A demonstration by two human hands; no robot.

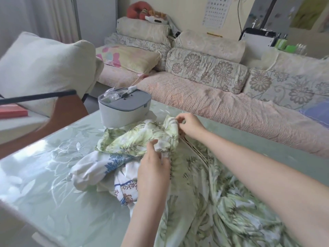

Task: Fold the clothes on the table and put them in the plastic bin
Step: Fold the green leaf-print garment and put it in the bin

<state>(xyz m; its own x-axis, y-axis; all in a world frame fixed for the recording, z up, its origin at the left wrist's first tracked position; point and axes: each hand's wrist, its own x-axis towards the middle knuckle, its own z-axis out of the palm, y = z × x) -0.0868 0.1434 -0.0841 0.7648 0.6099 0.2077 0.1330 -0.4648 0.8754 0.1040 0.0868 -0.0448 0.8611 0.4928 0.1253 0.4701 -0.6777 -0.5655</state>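
The glass table (44, 175) is carrying a green leaf-print garment (204, 184) that is lying beside a white and blue garment (99, 166), with the lidded plastic bin (122, 111) standing just behind them. The left hand (153, 173) and the right hand (190, 126) are each pinching its bunched green cloth.

The bin (122, 107) is white with a grey lid. Just before it lies a garment (138, 138) in pale green leaf print (dark-striped edging). Nearer still is a white cloth (106, 164) with blue flowers. Under the bin, the table (53, 175) is mint and leaf-patterned. Behind it, the sofa (213, 107) is pink.
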